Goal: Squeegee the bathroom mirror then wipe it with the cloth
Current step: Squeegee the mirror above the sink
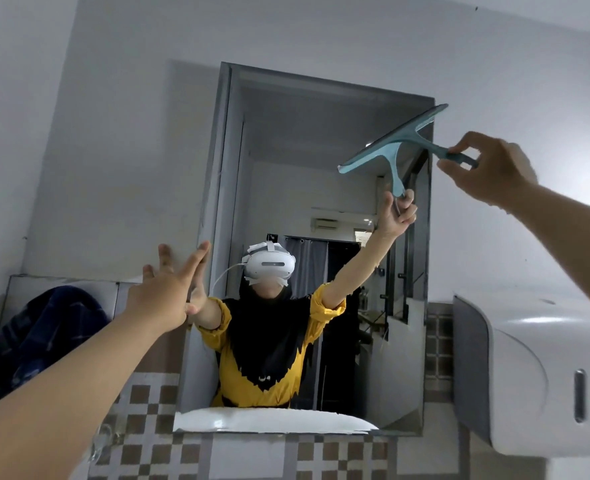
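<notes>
A dark blue checked cloth lies bunched on a ledge at the far left, against the wall. The left hand is next, fingers spread wide and holding nothing, its fingertips at the left edge of the mirror. The mirror hangs on the white wall above brown-and-white checked tiles. At its upper right corner the teal squeegee sits tilted, blade against the glass. The right hand pinches the end of its handle between thumb and fingers. A white dispenser is mounted lower right
</notes>
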A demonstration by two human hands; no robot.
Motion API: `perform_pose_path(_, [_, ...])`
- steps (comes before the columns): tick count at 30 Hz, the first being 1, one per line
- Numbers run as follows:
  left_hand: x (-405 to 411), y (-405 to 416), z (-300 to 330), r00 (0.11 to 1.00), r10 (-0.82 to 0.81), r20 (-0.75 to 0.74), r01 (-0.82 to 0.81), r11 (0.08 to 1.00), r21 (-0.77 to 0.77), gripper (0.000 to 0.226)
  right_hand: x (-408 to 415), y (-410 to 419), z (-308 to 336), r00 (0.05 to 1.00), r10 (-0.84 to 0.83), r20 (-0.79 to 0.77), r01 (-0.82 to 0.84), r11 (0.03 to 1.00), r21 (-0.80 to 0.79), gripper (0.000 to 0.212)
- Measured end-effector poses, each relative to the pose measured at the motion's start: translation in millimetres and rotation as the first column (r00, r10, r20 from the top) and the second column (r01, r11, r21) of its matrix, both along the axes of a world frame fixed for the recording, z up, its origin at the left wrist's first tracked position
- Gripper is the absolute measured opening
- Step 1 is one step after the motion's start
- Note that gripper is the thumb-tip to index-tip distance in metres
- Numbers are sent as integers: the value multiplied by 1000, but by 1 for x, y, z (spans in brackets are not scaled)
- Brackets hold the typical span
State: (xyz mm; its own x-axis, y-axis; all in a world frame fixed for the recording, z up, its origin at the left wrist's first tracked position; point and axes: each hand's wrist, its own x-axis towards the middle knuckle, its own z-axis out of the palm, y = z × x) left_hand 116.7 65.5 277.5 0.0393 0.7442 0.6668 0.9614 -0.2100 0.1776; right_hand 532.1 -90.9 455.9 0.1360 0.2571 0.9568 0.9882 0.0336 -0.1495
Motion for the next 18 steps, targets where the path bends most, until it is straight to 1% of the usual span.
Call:
perform_pose_path(7, [1,-4,-1,1000,20,-12,-20,1000,-6,101,-34,20,-41,990,127,-53,-126,991,33,24])
perform_pose_path(12, [0,0,-1,1000,3,-7,-3,1000,-1,102,-59,34,-53,949,247,-195,-216,962,164,18])
perform_pose_path(15, [-1,0,-1,999,-33,18,33,999,-5,102,-88,42,-54,901,305,-310,-239,943,233,17])
perform_pose_path(18, [0,-1,-4,999,-45,-8,45,995,90,114,-122,50,-53,792,410,-453,-293,905,308,7])
